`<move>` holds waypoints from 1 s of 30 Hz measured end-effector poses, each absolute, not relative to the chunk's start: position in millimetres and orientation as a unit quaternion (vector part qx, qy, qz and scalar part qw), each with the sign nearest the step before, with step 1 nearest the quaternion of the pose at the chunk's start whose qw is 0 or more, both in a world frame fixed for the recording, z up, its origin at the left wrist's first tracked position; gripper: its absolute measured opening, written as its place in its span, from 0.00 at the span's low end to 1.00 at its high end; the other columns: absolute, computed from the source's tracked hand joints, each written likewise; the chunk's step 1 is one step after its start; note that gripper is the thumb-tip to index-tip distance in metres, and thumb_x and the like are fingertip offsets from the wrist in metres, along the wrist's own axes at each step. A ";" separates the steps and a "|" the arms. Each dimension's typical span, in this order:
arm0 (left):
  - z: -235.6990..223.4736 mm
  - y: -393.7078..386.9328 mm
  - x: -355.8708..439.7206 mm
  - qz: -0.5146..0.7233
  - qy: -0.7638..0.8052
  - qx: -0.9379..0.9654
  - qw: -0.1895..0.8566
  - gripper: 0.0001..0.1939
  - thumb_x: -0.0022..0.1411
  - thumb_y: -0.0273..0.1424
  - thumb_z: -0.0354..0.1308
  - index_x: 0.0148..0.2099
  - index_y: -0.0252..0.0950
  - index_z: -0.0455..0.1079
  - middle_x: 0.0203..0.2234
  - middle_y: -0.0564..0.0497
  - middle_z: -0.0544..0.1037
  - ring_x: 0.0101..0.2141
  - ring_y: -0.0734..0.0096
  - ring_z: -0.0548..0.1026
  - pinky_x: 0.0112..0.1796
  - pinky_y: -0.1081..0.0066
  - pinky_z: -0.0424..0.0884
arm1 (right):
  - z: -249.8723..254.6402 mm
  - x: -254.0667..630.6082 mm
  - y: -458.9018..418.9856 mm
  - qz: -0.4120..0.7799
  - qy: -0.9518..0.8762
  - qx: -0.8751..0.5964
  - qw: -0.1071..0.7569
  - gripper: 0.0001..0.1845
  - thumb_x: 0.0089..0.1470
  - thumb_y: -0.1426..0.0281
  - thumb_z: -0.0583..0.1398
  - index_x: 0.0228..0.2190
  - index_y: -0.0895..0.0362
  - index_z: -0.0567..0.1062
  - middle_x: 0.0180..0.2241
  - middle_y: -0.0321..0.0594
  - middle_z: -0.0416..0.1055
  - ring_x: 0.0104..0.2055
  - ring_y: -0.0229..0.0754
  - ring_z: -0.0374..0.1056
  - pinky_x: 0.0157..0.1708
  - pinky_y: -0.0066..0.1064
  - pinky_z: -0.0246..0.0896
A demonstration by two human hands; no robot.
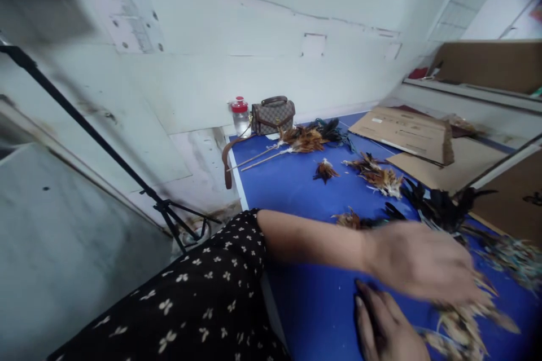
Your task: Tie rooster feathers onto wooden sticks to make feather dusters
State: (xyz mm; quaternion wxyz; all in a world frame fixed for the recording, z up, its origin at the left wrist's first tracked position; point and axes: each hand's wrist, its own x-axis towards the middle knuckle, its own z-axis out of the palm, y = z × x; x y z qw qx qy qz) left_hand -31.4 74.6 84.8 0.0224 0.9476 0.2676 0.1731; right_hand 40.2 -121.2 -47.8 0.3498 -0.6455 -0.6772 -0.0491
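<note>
My left hand, at the end of an arm in a black patterned sleeve, reaches across the blue table. Motion blurs it and its fingers cannot be made out. Just beyond and below its fingertips is a bunch of pale tan feathers on the tabletop. My right hand is low on the table, under the left forearm, with its fingers bent close together. Something dark shows between them, too unclear to name. Black feathers lie behind the left hand, and brown feathers stick out past the forearm.
More brown feather bunches and a small tuft lie farther back. Feathers on sticks lie near a checked handbag and a red-lidded jar. Cardboard covers the right side. A black tripod stands left.
</note>
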 end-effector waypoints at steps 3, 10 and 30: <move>80.0 150.5 -37.0 0.183 0.323 0.927 0.051 0.28 0.81 0.52 0.52 0.61 0.33 0.77 0.58 0.30 0.76 0.59 0.42 0.72 0.61 0.48 0.71 | -49.5 44.7 -124.9 -0.040 -0.705 -0.626 0.330 0.19 0.75 0.56 0.61 0.59 0.44 0.85 0.48 0.46 0.85 0.37 0.52 0.86 0.31 0.38 0.85; 43.4 258.6 -71.2 0.162 0.520 0.835 0.082 0.36 0.79 0.52 0.57 0.66 0.21 0.71 0.63 0.19 0.72 0.65 0.34 0.68 0.64 0.44 0.68 | -57.2 50.6 -126.1 -0.049 -0.714 -0.631 0.299 0.20 0.76 0.57 0.61 0.61 0.47 0.84 0.47 0.46 0.84 0.37 0.50 0.86 0.29 0.33 0.83; 34.5 254.9 -1.8 0.141 0.359 0.917 0.105 0.31 0.78 0.50 0.58 0.72 0.36 0.73 0.68 0.32 0.73 0.71 0.41 0.67 0.71 0.44 0.64 | -35.0 19.0 -124.5 -0.129 -0.701 -0.628 0.313 0.17 0.81 0.66 0.53 0.57 0.54 0.81 0.41 0.44 0.81 0.35 0.43 0.84 0.37 0.30 0.81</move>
